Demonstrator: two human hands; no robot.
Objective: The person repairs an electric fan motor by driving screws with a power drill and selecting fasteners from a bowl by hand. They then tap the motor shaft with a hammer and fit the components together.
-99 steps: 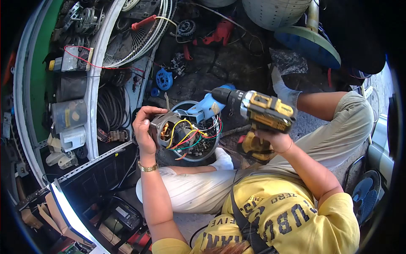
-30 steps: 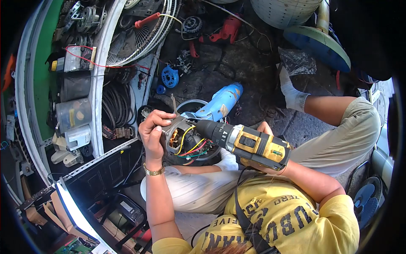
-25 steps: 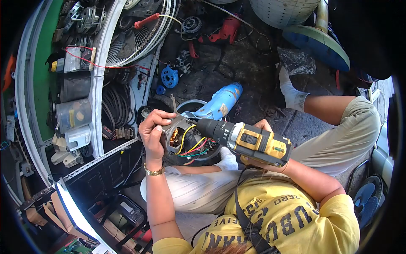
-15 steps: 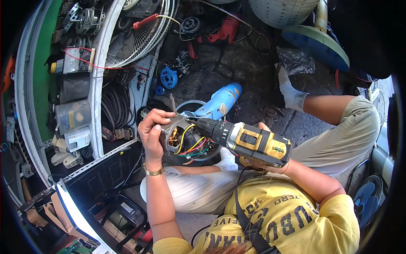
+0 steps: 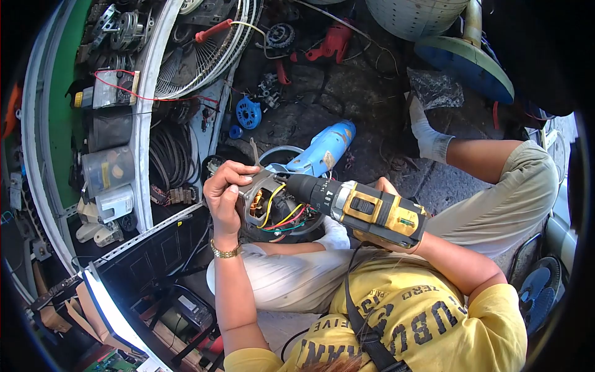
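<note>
My left hand (image 5: 228,189) is closed on a grey metal motor housing (image 5: 253,201), with copper windings and yellow, red and green wires at its open side. My right hand (image 5: 387,242), mostly hidden under the tool, grips a yellow and black cordless drill (image 5: 372,208). The drill's black chuck points left and its front end is at the motor housing; the contact point is too small to make out. Just behind the motor lies a blue plastic casing (image 5: 323,149), over a round metal bowl (image 5: 279,153) of small parts.
A blue spool-like part (image 5: 248,112) and a red tool (image 5: 334,42) lie on the dark floor. A wire fan guard (image 5: 207,62) leans at the upper left beside a white-framed shelf (image 5: 144,118). A blue round base (image 5: 465,68) stands at the upper right.
Since the oldest frame, the drill has moved down and left, from above the blue casing to the motor housing. The casing's upper end now shows. In the last second hardly anything has moved.
</note>
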